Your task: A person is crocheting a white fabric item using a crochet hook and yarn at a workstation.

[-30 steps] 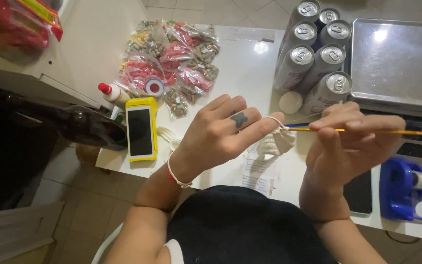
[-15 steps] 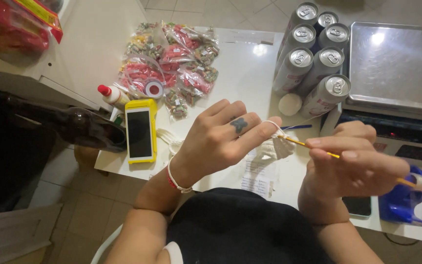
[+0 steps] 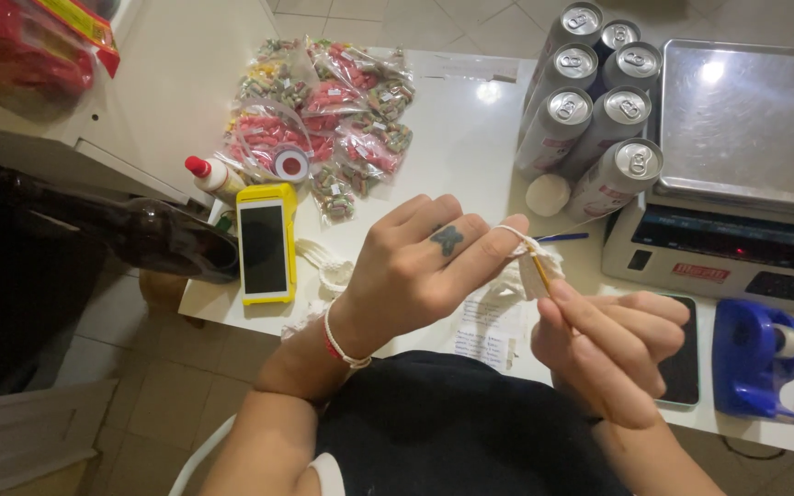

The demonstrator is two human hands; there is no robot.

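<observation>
Nearest the camera, the right hand [image 3: 613, 354] is clenched in a grip on a thin yellow hook [image 3: 538, 270], whose tip pokes up into a small white crocheted piece [image 3: 537, 266]. The left hand [image 3: 420, 266] pinches that same piece, with a strand of white yarn [image 3: 510, 230] looped over its outstretched forefinger; a cord bracelet [image 3: 337, 342] circles the wrist. Both hands hover above the white worktop [image 3: 470, 138], over a printed paper slip [image 3: 484, 335].

To the right lie a dark phone [image 3: 682, 367], partly hidden by the right hand, and a blue tape dispenser [image 3: 755, 358]. To the left lies a yellow handheld device with a dark screen [image 3: 266, 243], with loose white cord [image 3: 328, 266] just beside it and a dark brown bottle [image 3: 153, 239] on its side at the worktop's edge.

Further back stand a small white bottle with a red cap [image 3: 209, 174], a round white lid [image 3: 548, 195] and a blue pen [image 3: 562, 237]. Beyond them is a heap of clear bags of red, yellow and green sweets [image 3: 323, 119], one with a round red-and-white label. Six silver cans [image 3: 599, 101] stand grouped beside a grey scale with a steel tray [image 3: 746, 138]. A red package [image 3: 20, 46] sits at far left.
</observation>
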